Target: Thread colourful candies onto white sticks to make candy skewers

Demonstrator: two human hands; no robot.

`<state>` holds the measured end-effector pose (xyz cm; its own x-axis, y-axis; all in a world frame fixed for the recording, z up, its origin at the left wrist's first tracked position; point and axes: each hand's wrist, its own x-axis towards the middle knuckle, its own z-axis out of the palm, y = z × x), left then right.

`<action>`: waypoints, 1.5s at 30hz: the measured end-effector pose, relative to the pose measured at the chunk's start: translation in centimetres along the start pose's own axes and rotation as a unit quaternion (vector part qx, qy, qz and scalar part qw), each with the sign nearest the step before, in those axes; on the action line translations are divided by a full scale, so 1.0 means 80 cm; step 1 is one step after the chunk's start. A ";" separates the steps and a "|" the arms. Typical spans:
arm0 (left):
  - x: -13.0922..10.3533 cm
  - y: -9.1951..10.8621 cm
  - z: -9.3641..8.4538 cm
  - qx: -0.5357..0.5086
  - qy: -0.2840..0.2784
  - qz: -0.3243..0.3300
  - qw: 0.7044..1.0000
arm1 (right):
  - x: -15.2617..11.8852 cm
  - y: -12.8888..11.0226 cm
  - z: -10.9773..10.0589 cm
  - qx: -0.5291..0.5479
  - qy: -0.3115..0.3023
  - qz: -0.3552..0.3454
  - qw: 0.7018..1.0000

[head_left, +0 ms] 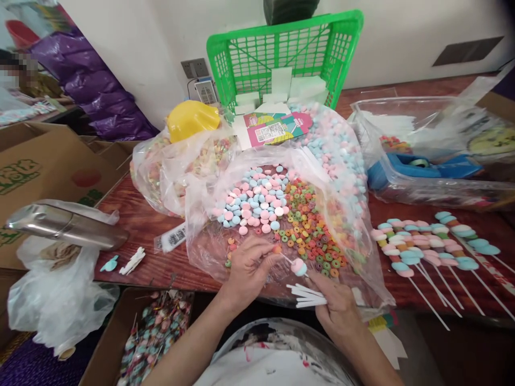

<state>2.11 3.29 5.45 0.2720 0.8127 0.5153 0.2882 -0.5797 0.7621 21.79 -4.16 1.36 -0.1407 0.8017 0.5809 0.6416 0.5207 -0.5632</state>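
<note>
My left hand (pixel 250 264) is closed in a pinch on a small orange cereal ring (pixel 276 250), at the tip of a thin white stick. Pink and blue candies (pixel 299 267) are threaded on that stick. My right hand (pixel 336 300) grips the stick's lower end, together with a bundle of several loose white sticks (pixel 306 296). Just beyond my hands, pink, blue and white button-shaped candies (pixel 257 201) lie on a clear plastic sheet (pixel 207 249). Beside them is a heap of coloured cereal rings (pixel 317 230). Finished-looking candy skewers (pixel 426 244) rest at the right.
A green basket (pixel 285 32) stands at the back. At right is a clear tub (pixel 426 193) with a blue tape dispenser (pixel 422 165). A steel flask (pixel 66 228) lies left, near a cardboard box (pixel 44 166). Below, a box holds wrapped candy sticks (pixel 156 332).
</note>
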 end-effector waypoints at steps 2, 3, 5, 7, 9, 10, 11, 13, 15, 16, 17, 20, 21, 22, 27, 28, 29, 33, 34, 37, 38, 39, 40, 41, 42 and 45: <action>0.000 0.000 0.000 0.075 -0.015 0.067 0.995 | -0.001 -0.002 0.000 0.004 0.004 0.019 1.000; 0.000 0.000 -0.001 0.106 -0.015 0.101 0.989 | -0.001 -0.004 0.000 0.002 0.007 0.024 1.000; 0.000 0.001 -0.001 0.136 -0.011 0.140 0.981 | -0.001 -0.007 0.002 -0.007 0.010 0.026 1.000; -0.001 0.005 -0.001 0.101 -0.021 0.121 0.987 | 0.001 -0.009 0.004 -0.013 0.006 0.027 1.000; -0.003 0.008 0.001 0.008 -0.023 0.041 0.999 | 0.002 -0.010 0.007 -0.012 0.005 0.035 0.999; -0.003 0.009 0.002 -0.046 -0.015 -0.010 0.999 | 0.002 -0.010 0.008 -0.009 0.005 0.039 0.999; -0.004 0.009 0.005 -0.099 -0.002 -0.063 0.993 | 0.002 -0.009 0.009 -0.007 0.004 0.042 0.999; -0.007 0.009 0.014 -0.201 0.026 -0.167 0.965 | 0.001 -0.007 0.011 -0.007 0.011 0.039 0.999; -0.010 0.011 0.025 -0.297 0.024 -0.253 0.921 | 0.000 -0.008 0.012 0.000 0.024 0.028 0.999; -0.012 0.014 0.031 -0.335 0.015 -0.284 0.898 | -0.001 -0.009 0.012 0.007 0.029 0.023 0.999; -0.014 0.017 0.037 -0.359 0.003 -0.302 0.883 | -0.001 -0.011 0.012 0.016 0.033 0.019 0.999; -0.019 0.029 0.051 -0.342 -0.025 -0.282 0.896 | -0.001 -0.017 0.011 0.040 0.046 0.017 0.998; -0.018 0.031 0.052 -0.317 -0.032 -0.263 0.911 | 0.000 -0.017 0.011 0.043 0.057 0.017 0.997; -0.017 0.033 0.052 -0.289 -0.041 -0.244 0.925 | 0.000 -0.017 0.011 0.043 0.066 0.019 0.997; 0.010 0.005 0.026 -0.158 -0.112 -0.195 0.961 | -0.001 0.005 0.013 0.041 0.043 0.087 0.994; 0.020 -0.006 0.018 -0.114 -0.113 -0.185 0.970 | -0.003 0.011 0.013 0.046 0.046 0.101 0.993; 0.029 -0.017 0.010 -0.049 -0.105 -0.168 0.979 | -0.005 0.016 0.014 0.052 0.056 0.112 0.991; 0.055 -0.052 -0.003 0.293 -0.146 -0.079 0.942 | -0.013 0.024 0.018 0.076 0.092 0.144 0.982; 0.057 -0.056 -0.001 0.343 -0.168 -0.064 0.922 | -0.014 0.023 0.018 0.080 0.098 0.151 0.980; 0.053 -0.061 0.005 0.387 -0.200 -0.025 0.900 | -0.012 0.018 0.015 0.087 0.101 0.156 0.979; 0.051 -0.062 0.005 0.374 -0.194 -0.016 0.907 | -0.012 0.017 0.013 0.088 0.100 0.155 0.979; 0.049 -0.062 0.005 0.351 -0.177 -0.011 0.919 | -0.011 0.016 0.012 0.088 0.097 0.151 0.980; 0.049 -0.062 0.003 0.321 -0.151 -0.008 0.935 | -0.011 0.016 0.011 0.086 0.093 0.145 0.981; 0.050 -0.063 0.002 0.286 -0.117 -0.011 0.951 | -0.011 0.016 0.011 0.082 0.091 0.136 0.983; 0.053 -0.063 0.000 0.253 -0.083 -0.016 0.964 | -0.012 0.017 0.011 0.077 0.090 0.125 0.985; 0.065 -0.064 0.003 0.239 -0.069 -0.020 0.968 | -0.014 0.020 0.014 0.064 0.099 0.087 0.989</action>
<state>2.27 10.45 4.14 0.3620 0.8389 0.4064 0.6839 -0.5352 0.4958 22.09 -3.87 -0.85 0.1221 0.8163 0.5646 0.5404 0.4225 -0.7277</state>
